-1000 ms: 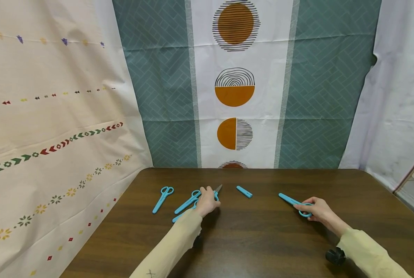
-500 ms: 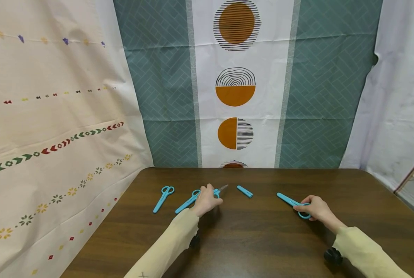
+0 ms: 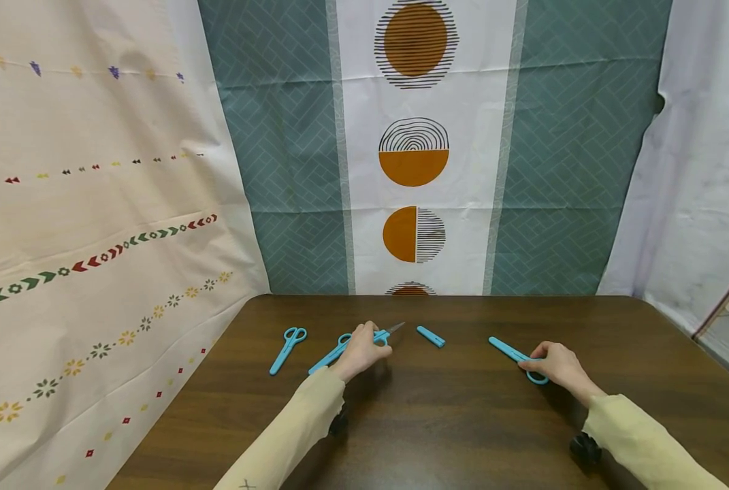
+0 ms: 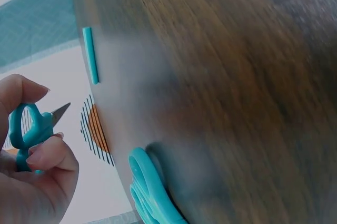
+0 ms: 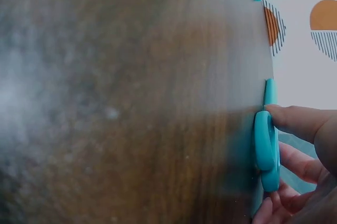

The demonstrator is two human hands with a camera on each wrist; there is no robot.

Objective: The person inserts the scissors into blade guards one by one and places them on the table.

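Observation:
My left hand (image 3: pixel 359 350), left of the table's middle, holds small blue-handled scissors (image 4: pixel 41 127) by the finger loops. Their bare metal blades point up and to the right in the head view. A blue blade cover (image 3: pixel 430 337) lies just beyond the tip, apart from it. On the right, my right hand (image 3: pixel 559 364) pinches the handle of covered blue scissors (image 3: pixel 506 349) between thumb and fingers. That cover points to the far left. Covered scissors (image 3: pixel 327 357) lie left of my left hand, partly hidden by it.
Another pair of covered blue scissors (image 3: pixel 287 352) lies farther left on the brown wooden table (image 3: pixel 450 422). Patterned cloths hang behind the table and along both sides. A dark wrist camera (image 3: pixel 585 449) sits under the right sleeve.
My left hand has shifted slightly right with the bare-bladed scissors, their tip nearing the loose cover. A blue end seen beneath the left wrist is now hidden. My right hand barely moves.

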